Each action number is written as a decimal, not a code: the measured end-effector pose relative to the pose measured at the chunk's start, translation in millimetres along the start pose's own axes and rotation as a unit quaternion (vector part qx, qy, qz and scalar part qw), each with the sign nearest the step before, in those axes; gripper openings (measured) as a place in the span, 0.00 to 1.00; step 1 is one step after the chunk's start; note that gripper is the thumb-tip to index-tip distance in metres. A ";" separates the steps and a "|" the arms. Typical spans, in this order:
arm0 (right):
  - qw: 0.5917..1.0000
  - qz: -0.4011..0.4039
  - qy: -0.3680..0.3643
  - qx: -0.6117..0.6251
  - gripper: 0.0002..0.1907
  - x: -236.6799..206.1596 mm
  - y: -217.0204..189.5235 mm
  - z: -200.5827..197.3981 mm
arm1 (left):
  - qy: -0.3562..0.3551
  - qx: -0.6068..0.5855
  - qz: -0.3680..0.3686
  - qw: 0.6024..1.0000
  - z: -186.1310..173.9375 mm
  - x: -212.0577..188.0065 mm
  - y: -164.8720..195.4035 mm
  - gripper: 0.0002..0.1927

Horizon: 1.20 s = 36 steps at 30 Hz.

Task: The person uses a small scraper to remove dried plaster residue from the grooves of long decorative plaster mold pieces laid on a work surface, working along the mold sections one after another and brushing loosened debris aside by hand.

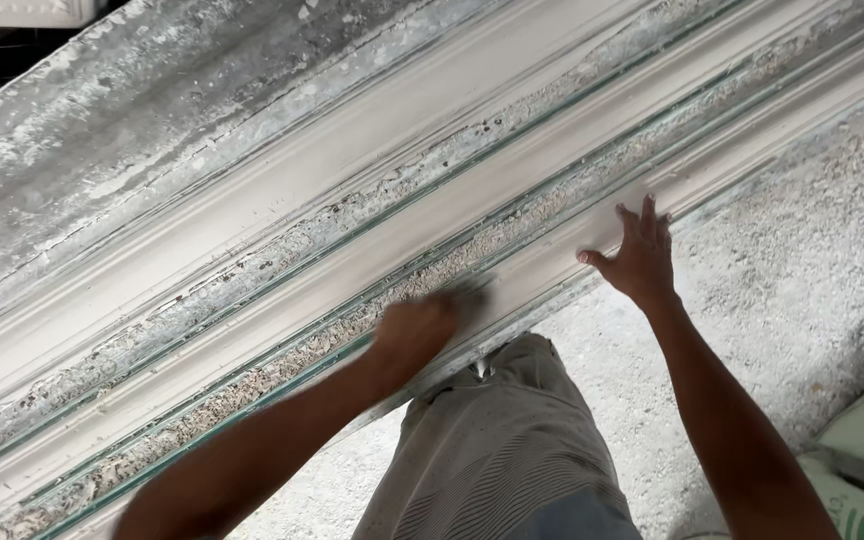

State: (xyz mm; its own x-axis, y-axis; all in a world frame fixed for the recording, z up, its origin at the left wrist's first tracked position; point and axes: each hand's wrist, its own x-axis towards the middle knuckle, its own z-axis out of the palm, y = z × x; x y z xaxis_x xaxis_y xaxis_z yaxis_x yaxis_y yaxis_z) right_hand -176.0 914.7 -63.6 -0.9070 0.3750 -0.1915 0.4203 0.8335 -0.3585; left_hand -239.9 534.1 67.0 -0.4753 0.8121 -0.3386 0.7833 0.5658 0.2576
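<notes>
Pressing our right hand point(640, 258) flat with fingers spread, we kept our blurred, seemingly closed left hand point(422, 328) on the nearest plaster moulding strip point(512, 280), which ran diagonally along the tabletop's near edge.

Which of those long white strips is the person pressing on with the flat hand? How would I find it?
Start at the long bench crusted with grey plaster, where white moulded strips run side by side from lower left to upper right. Go to the edge closest to the person's legs. The nearest white strip is the one: only it has the right hand spread flat on it, while the blurred left hand is just beside it.
</notes>
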 end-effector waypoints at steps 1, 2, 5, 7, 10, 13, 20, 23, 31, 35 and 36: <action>1.000 0.002 -0.001 0.003 0.61 -0.5 -1.3 -1.5 | -0.017 -0.027 -0.015 0.999 -11.5 35.9 7.9 0.11; 1.000 0.005 -0.005 0.013 0.61 -2.3 -3.1 -3.2 | 0.002 0.012 0.005 1.000 -19.8 62.3 14.8 0.05; 0.999 0.013 -0.010 0.031 0.62 -3.7 -11.6 -13.1 | -0.042 0.078 0.020 0.996 -40.1 121.0 5.9 0.06; 0.999 0.016 -0.025 0.019 0.63 -3.6 -13.1 -16.8 | 0.020 0.033 0.028 0.999 -36.0 118.8 -7.1 0.10; 0.999 0.009 -0.011 0.032 0.62 -5.5 -12.4 -17.9 | 0.003 0.001 0.018 1.000 -8.3 65.7 -30.3 0.11; 0.999 0.014 -0.015 0.035 0.61 -7.0 -8.8 -11.6 | -0.016 0.008 0.022 1.000 27.5 -14.0 -47.4 0.30; 0.997 0.029 -0.033 0.067 0.62 -1.7 -6.4 -3.2 | -0.034 0.109 0.032 0.993 41.3 -61.4 -46.8 0.25; 0.995 0.027 -0.024 0.090 0.63 -0.8 -9.5 -4.9 | -0.104 0.098 0.045 0.989 20.7 44.9 -15.1 0.20; 0.992 -0.038 -0.106 -0.058 0.52 8.5 8.4 -24.4 | -0.027 0.112 0.024 0.993 8.6 166.1 -3.7 0.25; 0.998 -0.035 -0.053 0.029 0.45 66.4 77.7 -69.1 | -0.070 0.121 -0.029 0.990 23.6 79.3 -20.1 0.32; 0.995 -0.092 0.024 0.000 0.44 85.5 96.4 -77.5 | -0.036 0.087 -0.020 0.995 24.1 51.3 -23.3 0.32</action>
State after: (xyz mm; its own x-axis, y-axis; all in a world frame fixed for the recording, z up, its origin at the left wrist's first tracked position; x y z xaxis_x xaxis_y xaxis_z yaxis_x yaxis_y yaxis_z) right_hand -215.0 1058.6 -43.7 -0.9689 0.2346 -0.0784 0.2465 0.8903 -0.3830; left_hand -272.9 559.2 21.8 -0.4826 0.7735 -0.4109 0.8247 0.5593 0.0842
